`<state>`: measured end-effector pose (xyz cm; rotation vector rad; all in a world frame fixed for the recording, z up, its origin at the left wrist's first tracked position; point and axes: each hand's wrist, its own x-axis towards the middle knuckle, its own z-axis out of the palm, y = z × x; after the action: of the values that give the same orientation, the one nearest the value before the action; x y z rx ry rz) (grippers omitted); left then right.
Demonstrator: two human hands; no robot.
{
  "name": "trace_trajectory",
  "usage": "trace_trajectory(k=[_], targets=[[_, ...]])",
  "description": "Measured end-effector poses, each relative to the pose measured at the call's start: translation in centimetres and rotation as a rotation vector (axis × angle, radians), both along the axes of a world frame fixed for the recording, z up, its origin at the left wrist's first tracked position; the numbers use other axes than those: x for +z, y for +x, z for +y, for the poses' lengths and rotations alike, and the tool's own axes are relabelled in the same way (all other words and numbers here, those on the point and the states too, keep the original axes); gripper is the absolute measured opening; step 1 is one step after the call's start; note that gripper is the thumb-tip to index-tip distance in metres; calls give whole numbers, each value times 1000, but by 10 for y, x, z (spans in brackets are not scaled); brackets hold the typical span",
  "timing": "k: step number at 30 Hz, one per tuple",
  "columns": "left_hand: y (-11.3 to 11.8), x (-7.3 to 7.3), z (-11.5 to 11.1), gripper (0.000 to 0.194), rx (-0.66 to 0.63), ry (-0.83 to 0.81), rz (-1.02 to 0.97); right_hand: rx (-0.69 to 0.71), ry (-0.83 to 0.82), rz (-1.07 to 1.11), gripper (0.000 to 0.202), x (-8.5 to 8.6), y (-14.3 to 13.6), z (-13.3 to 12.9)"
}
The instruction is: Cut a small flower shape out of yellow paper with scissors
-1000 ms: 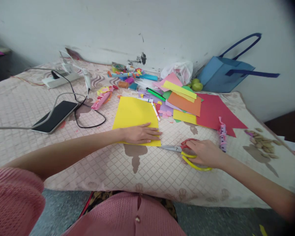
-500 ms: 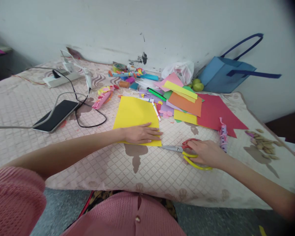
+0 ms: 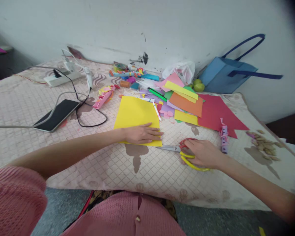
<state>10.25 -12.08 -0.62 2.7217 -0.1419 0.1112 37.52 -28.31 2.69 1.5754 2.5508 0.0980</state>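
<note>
A sheet of yellow paper (image 3: 136, 113) lies on the patterned tablecloth. My left hand (image 3: 140, 133) rests flat across its near part, fingers stretched toward the paper's right edge. To the right, my right hand (image 3: 206, 153) grips a pair of scissors (image 3: 170, 148) with one red and one yellow handle. Their blades point left and lie close to the sheet's near right corner. Whether the tips touch the paper I cannot tell. Just right of my right hand lies a small purple paper roll (image 3: 224, 139).
Coloured paper pieces (image 3: 185, 105) and a red sheet (image 3: 217, 113) lie beyond my right hand. A blue bag (image 3: 226, 75) stands against the wall. At left are a black phone-like device (image 3: 57, 114), cables and a power strip (image 3: 62, 78). Brown pods (image 3: 264, 144) lie far right.
My right hand has moved slightly left with the scissors, bringing the blades nearer the yellow paper's corner. My left hand stays flat on the sheet.
</note>
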Motion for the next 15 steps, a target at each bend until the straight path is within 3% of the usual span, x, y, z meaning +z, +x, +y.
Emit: trace_trajectory(k=[10,15], targets=[[0,-2,1,46,-3,33,28,-12,9,-43,31,-4,8,-1],[0,-2,1,46,-8,39,22,-18,-18,-30,37,0,1,0]])
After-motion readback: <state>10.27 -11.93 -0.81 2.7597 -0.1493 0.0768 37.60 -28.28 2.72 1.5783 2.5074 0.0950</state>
